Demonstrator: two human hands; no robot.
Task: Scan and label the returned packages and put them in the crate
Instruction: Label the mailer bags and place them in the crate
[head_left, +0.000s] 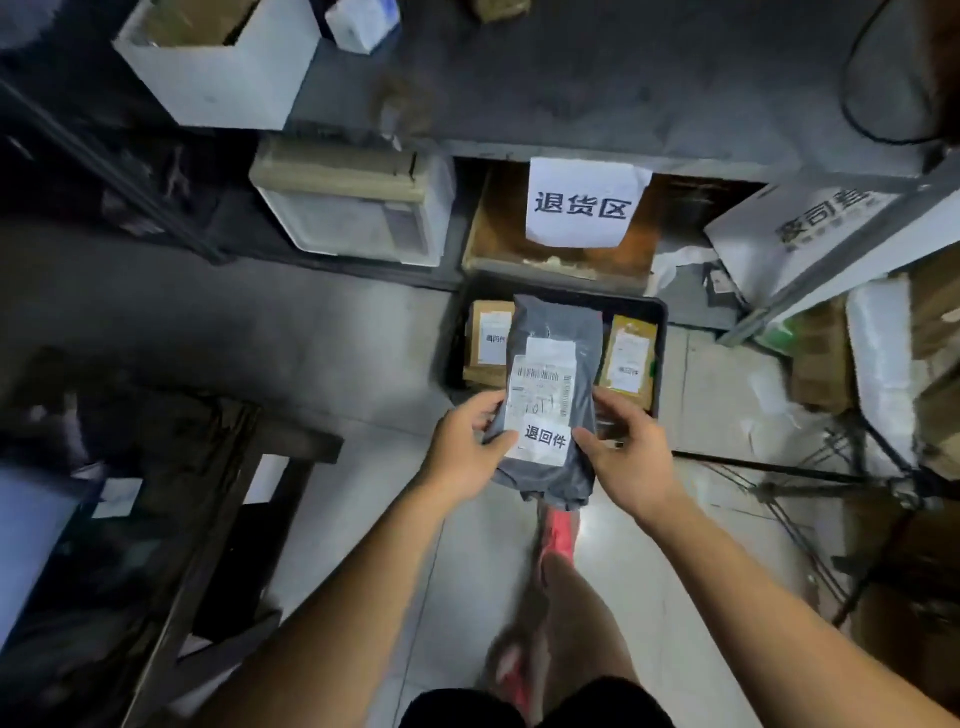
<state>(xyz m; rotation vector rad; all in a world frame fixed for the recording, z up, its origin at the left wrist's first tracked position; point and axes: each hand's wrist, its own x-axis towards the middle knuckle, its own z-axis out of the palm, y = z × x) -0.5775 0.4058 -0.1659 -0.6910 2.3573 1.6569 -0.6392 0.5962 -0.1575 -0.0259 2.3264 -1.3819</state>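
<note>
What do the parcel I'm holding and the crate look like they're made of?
The grey mailer bag: likely thin plastic film, matte, wrinkled and sagging at its lower end. The black crate: probably rigid moulded plastic, with a smooth rounded rim.

We are logging a dark grey package (558, 322) wearing a white label (540, 379) with black barcode stripes and a white sticker (545, 439) with black characters. We are also tagging a black crate (661, 338), brown boxes (485, 338) with white labels, a white sign (582, 202) lettered black, a red shoe (560, 535) and a pale grey floor (363, 364).
</note>
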